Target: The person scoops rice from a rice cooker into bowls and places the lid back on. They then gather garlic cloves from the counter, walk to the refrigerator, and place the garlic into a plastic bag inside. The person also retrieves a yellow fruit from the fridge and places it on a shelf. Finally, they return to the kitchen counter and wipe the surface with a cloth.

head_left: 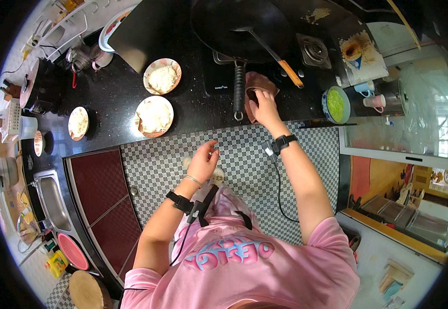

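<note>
My right hand (pixel 264 108) is at the counter's front edge, its fingers closed over a crumpled brown cloth (pixel 260 83). Just left of that cloth, the black ridged handle (pixel 239 89) of a large dark wok (pixel 224 34) points towards me. A spatula (pixel 289 72) with a wooden grip rests in the wok, its handle sticking out over the rim. My left hand (pixel 204 160) hangs in front of the counter, above the tiled floor, with loosely curled fingers and nothing in it.
Bowls of white rice (pixel 163 78) stand on the black counter (pixel 119 104) at left. A bowl of chopped green vegetable (pixel 336 104) and two mugs (pixel 374 101) are at right. A gas burner (pixel 313 50) lies beyond the wok; the steel sink (pixel 56 201) is far left.
</note>
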{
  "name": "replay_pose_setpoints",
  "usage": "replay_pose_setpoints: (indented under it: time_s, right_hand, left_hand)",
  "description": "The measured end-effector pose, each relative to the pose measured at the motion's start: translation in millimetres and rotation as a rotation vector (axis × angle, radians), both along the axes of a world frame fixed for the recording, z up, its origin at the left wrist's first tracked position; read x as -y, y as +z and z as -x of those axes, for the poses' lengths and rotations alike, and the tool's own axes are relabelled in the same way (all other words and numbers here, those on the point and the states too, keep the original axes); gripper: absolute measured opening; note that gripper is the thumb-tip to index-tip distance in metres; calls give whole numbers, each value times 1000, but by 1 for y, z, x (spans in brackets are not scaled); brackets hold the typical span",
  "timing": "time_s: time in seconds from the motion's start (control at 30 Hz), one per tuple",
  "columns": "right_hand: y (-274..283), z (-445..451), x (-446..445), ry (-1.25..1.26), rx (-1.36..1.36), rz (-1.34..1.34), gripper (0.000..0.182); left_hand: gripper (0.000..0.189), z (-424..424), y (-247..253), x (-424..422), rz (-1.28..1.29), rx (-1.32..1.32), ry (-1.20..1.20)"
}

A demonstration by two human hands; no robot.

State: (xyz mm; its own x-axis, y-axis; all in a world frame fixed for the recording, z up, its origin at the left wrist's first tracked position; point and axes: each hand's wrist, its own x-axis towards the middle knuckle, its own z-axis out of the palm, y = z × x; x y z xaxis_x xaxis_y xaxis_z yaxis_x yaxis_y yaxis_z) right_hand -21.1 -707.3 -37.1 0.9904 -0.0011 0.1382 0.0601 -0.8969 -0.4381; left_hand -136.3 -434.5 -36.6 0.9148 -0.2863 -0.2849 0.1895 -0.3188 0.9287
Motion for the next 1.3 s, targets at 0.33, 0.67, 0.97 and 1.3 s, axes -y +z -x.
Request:
replay_pose_setpoints:
  time_s: [0.33,0.67,0.97,1.3]
  right_hand:
    - [-53,-76,-8,73,-234,415,63]
    - [-41,-126,-114,565,69,165,36]
    - [-62,-68,16,-147,13,343,40]
    - [-47,-69,-47,330,59,105,41]
  left_hand:
    - [32,-65,-32,-12,-48,-40,32]
    - [31,-75,-35,-23,-127,-108,-31]
    - [31,-84,-34,7,-69,-150,3]
    - [28,-83,-17,74,-254,-71,-106]
